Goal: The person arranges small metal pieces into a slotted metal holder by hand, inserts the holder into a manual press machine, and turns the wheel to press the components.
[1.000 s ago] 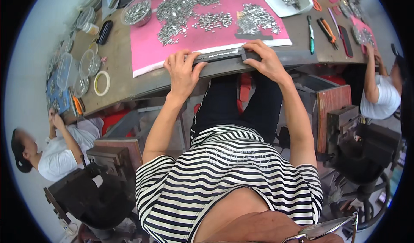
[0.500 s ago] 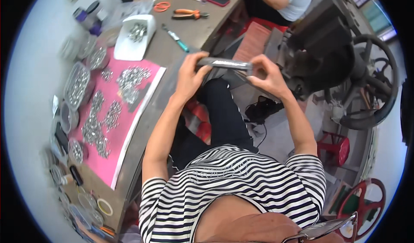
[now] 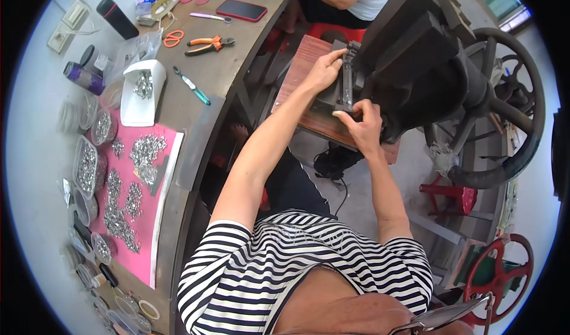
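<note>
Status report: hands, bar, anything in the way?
Left hand at far end of bar; right hand at near end. Bar beside dark press. Press close to right hand.

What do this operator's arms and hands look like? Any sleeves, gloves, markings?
Short sleeves, dark-and-white striped; the arms are bare below them. Left grip and right grip are ungloved human hands. No watch, cables or markings visible; rings too small to tell.

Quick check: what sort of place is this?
Probably a metal-parts workshop: a dark press-like machine with a large handwheel, heaps of silvery pieces on a pink mat, and orange-handled pliers.
</note>
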The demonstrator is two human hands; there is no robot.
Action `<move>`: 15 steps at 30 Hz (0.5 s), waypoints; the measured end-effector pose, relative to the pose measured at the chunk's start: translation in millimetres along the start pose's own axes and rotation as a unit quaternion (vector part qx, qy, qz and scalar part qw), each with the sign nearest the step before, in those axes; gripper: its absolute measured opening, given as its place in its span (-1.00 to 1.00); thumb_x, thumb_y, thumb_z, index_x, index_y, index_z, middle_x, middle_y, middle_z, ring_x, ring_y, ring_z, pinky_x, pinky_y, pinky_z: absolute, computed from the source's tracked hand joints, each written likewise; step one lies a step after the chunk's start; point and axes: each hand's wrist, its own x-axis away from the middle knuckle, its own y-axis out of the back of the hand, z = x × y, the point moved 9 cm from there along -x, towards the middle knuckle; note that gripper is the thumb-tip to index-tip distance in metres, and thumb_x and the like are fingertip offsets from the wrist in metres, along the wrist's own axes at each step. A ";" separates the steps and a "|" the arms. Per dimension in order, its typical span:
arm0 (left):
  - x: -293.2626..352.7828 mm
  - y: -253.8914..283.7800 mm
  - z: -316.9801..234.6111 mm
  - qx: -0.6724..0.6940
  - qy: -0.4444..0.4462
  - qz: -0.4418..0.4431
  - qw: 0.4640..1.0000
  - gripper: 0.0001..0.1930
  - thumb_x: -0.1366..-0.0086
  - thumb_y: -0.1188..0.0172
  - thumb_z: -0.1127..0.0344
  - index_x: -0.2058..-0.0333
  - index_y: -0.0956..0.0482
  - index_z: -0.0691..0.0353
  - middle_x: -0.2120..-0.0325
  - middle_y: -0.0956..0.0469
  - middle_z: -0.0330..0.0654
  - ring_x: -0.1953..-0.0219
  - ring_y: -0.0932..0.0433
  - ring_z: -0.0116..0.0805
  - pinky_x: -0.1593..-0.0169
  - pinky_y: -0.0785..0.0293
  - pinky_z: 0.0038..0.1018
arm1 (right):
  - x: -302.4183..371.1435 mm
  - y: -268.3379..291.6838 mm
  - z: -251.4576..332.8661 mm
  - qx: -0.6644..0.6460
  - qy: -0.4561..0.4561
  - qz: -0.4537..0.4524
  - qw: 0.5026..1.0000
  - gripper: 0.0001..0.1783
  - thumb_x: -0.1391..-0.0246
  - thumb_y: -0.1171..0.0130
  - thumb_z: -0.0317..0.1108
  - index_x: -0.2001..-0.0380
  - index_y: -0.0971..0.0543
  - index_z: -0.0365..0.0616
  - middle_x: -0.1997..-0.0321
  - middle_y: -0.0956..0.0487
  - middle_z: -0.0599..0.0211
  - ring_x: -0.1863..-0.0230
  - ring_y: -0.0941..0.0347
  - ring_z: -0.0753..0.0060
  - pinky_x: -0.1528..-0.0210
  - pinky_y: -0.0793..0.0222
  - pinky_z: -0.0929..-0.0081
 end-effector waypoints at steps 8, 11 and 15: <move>32.5 -2.5 -19.0 -0.088 -0.091 0.034 0.991 -0.49 -0.46 0.00 0.26 -0.29 -0.33 0.41 -0.35 -0.28 0.15 -0.43 -0.21 -0.04 -0.44 -0.11 -0.29 | 1.5 85.8 54.4 0.069 0.114 -0.029 0.991 -0.62 0.07 -0.49 -0.36 0.16 -0.60 -0.15 0.03 -0.61 0.21 -0.03 -0.50 0.14 -0.16 -0.34 0.27; 65.2 -6.3 -38.3 -0.057 -0.057 0.079 0.994 -0.32 -0.41 -0.11 0.08 -0.35 -0.24 0.41 -0.41 -0.18 0.12 -0.47 -0.11 -0.03 -0.47 -0.01 -0.30 | 36.9 256.1 69.9 0.160 0.210 -0.411 0.873 -0.50 0.07 -0.31 -0.58 0.01 -0.42 -0.35 -0.06 -0.51 0.00 -0.06 -0.47 0.03 -0.13 -0.43 0.21; 95.7 -14.2 -46.8 -0.192 -0.067 0.111 0.973 0.07 -0.08 -0.44 -0.11 -0.40 -0.13 0.42 -0.44 -0.10 0.13 -0.52 0.03 -0.05 -0.50 0.15 -0.08 | 79.4 311.9 -11.1 0.073 -0.004 -0.512 0.856 -0.60 -0.14 -0.26 -0.57 0.03 -0.34 -0.41 0.04 -0.55 -0.03 0.09 -0.51 0.27 -0.09 -0.48 0.26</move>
